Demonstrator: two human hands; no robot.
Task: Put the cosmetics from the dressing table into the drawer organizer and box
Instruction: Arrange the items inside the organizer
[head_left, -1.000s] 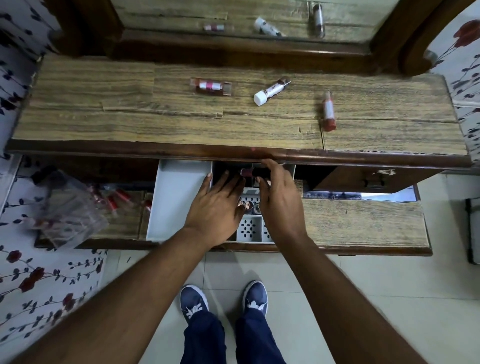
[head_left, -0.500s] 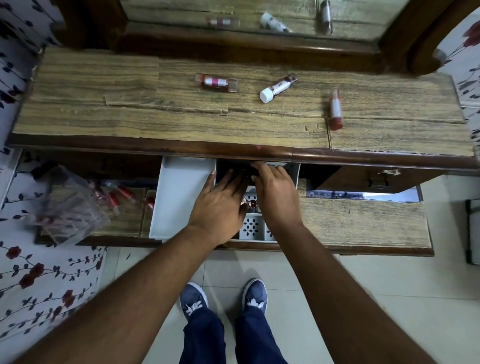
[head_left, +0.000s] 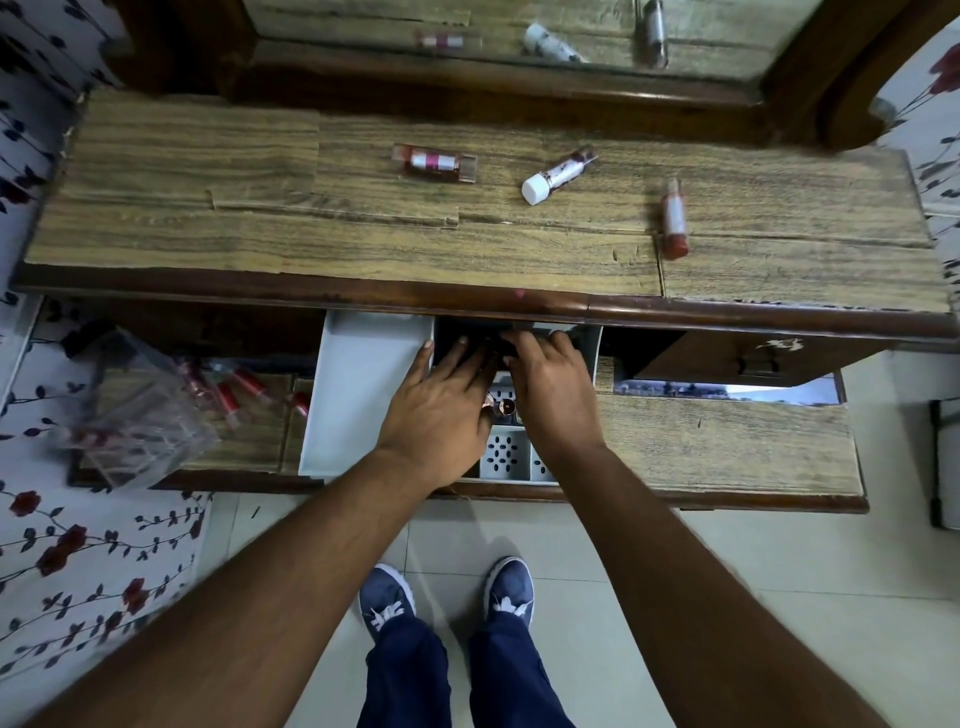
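Three cosmetics lie on the dressing table top (head_left: 260, 244): a clear-cased pink and white tube (head_left: 434, 162), a white-capped tube (head_left: 558, 174) and a red-capped tube (head_left: 674, 221). Below the top's front edge, both hands reach into the grey perforated drawer organizer (head_left: 506, 457). My left hand (head_left: 441, 400) lies flat with its fingers stretched into the dark back part. My right hand (head_left: 550, 389) is beside it, its fingertips curled in the shadow under the table edge; what they touch is hidden. Two small round copper-coloured tops (head_left: 501, 408) show between the hands.
A white tray-like box (head_left: 358, 395) stands just left of the organizer. Further left, a clear plastic box (head_left: 150, 410) holds several red lipsticks. A closed drawer with a handle (head_left: 758, 364) is at the right. A mirror (head_left: 519, 31) stands behind the table. My shoes (head_left: 447, 597) are on the tiled floor.
Both hands have pushed deeper into the back of the organizer under the table edge. The dark red item seen at my right fingertips a second ago is no longer visible.
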